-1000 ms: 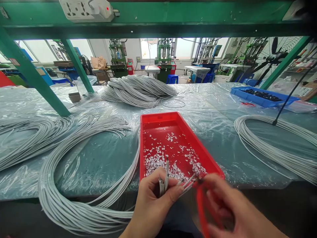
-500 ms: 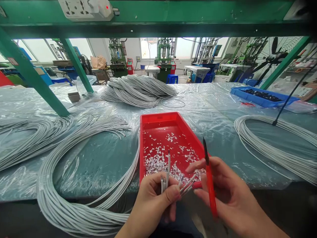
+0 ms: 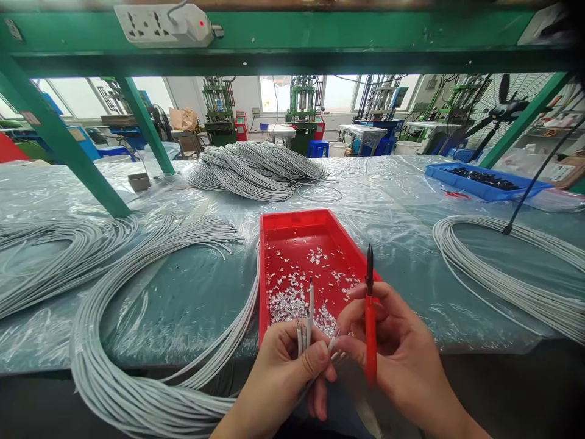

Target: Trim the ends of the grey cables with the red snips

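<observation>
My left hand is closed around several grey cable ends, some of which stand up above the fist with dark tips. Close beside it, my right hand carries red-handled cutters, their dark jaws pointing up. The right thumb and forefinger also pinch at a cable end next to the left thumb; its tip is partly hidden. Behind both hands lies a red tray with small silvery foil scraps in it. From the left hand the cables run back into a large grey coil.
More grey cable coils lie at the far left, the right and the back. A blue tray of black parts stands back right. A green frame with a power strip crosses overhead.
My right hand has moved left to the cable ends, and its thumb and forefinger have closed at one. The cutters came along, now more upright. My left hand keeps its grip.
</observation>
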`<move>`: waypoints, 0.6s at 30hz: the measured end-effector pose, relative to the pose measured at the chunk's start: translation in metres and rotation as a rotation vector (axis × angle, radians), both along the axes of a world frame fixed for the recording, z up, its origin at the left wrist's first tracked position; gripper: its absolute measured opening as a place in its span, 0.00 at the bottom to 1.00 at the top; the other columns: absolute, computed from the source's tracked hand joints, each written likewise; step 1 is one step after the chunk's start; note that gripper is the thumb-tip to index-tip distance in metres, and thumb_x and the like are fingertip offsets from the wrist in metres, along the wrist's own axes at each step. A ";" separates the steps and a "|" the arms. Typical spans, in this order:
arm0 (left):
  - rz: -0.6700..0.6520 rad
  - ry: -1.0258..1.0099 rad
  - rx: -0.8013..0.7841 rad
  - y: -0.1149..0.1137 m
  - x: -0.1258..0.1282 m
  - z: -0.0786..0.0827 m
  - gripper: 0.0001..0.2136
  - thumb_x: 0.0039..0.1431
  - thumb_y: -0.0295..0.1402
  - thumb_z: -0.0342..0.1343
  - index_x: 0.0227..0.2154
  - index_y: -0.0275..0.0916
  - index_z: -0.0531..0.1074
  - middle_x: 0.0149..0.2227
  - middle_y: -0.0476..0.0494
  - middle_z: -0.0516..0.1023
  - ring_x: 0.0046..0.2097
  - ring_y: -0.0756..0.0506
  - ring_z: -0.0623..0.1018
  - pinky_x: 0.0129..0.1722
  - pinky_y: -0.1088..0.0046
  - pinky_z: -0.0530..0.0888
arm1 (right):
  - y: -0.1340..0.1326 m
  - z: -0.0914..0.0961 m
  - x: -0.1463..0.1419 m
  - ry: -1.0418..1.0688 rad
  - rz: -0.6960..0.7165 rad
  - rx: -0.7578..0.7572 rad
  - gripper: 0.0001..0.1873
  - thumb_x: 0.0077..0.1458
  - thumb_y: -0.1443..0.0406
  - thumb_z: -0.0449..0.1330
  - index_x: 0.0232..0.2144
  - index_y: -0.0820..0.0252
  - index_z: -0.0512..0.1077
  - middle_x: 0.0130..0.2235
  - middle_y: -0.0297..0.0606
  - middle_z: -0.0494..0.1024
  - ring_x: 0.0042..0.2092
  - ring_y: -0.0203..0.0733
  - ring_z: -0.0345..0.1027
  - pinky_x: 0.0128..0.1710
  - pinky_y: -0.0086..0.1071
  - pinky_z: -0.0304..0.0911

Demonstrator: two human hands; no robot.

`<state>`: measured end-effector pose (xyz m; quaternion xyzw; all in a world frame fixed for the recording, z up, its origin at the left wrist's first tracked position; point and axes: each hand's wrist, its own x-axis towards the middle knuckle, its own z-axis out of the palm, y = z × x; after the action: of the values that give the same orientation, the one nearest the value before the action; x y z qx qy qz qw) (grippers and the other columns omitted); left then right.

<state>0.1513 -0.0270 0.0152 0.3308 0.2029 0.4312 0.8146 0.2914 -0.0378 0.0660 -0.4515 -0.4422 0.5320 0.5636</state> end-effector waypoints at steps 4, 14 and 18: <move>0.025 0.134 0.001 0.000 0.001 0.008 0.16 0.53 0.41 0.63 0.29 0.31 0.68 0.22 0.50 0.72 0.17 0.59 0.69 0.16 0.89 0.63 | -0.003 -0.001 -0.003 -0.032 0.036 0.003 0.21 0.47 0.65 0.68 0.40 0.53 0.63 0.27 0.24 0.69 0.28 0.27 0.65 0.28 0.18 0.64; 0.077 0.016 -0.082 0.007 -0.003 0.005 0.18 0.52 0.41 0.64 0.32 0.33 0.64 0.21 0.51 0.72 0.13 0.58 0.66 0.10 0.89 0.58 | 0.020 -0.016 0.050 -0.507 0.180 0.126 0.22 0.57 0.58 0.58 0.48 0.58 0.54 0.30 0.31 0.65 0.31 0.35 0.64 0.31 0.26 0.65; 0.075 -0.028 -0.128 0.011 -0.003 0.007 0.17 0.53 0.40 0.63 0.31 0.33 0.64 0.20 0.53 0.70 0.12 0.60 0.63 0.10 0.90 0.57 | 0.005 -0.038 0.089 -0.759 0.370 0.122 0.40 0.56 0.48 0.54 0.65 0.56 0.47 0.62 0.52 0.56 0.58 0.57 0.59 0.52 0.44 0.64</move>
<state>0.1480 -0.0158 0.0217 0.2641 0.2308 0.4522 0.8200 0.3803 -0.0329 0.0276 -0.4940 -0.7226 0.3931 0.2817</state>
